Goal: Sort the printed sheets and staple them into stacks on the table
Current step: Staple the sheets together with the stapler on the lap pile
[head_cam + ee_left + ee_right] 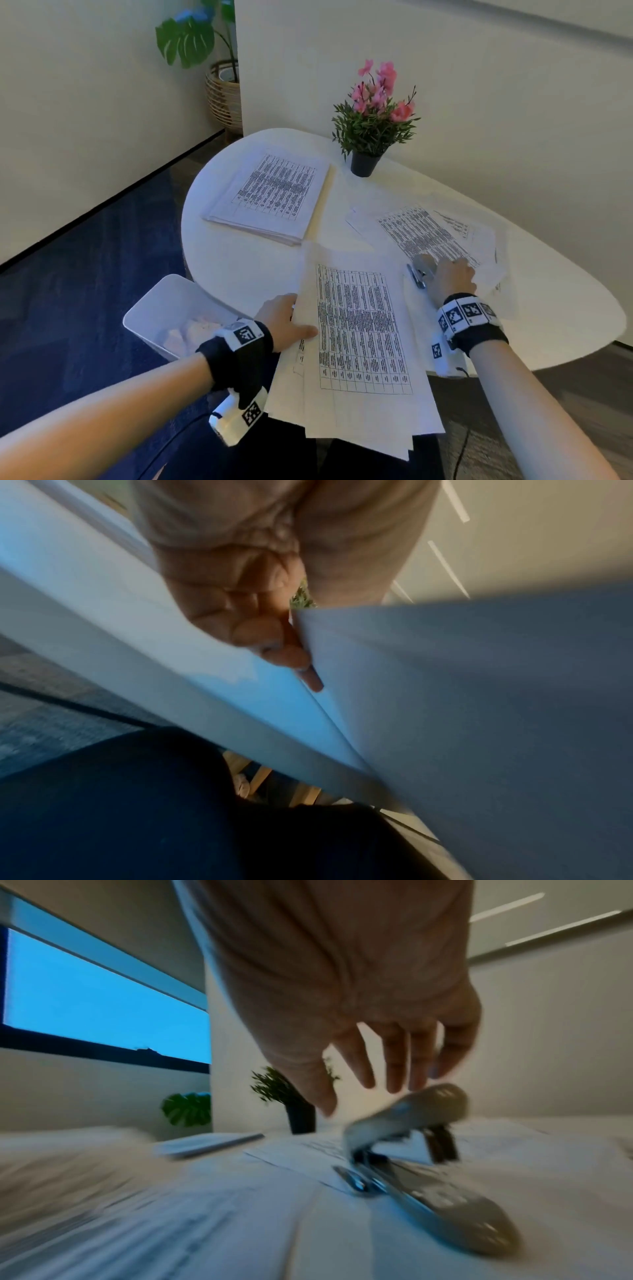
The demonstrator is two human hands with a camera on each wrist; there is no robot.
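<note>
My left hand (287, 320) pinches the left edge of a fanned bundle of printed sheets (359, 342), thumb on top and fingers (274, 642) underneath. The bundle (479, 710) juts out past the near edge of the white table (246, 270). Over on the right, my right hand (452, 277) hovers with straight, spread fingers (397, 1064) over a silver stapler (420, 271). The stapler (421, 1118) lies hinged open on loose sheets (428, 233), and the fingertips are at its raised top arm. A neat stack of sheets (270, 195) lies at the back left.
A potted plant with pink flowers (373, 120) stands at the back of the table by the wall. A white bin (161, 308) with crumpled paper sits on the floor by my left wrist. A leafy plant in a wicker basket (222, 92) stands in the far corner.
</note>
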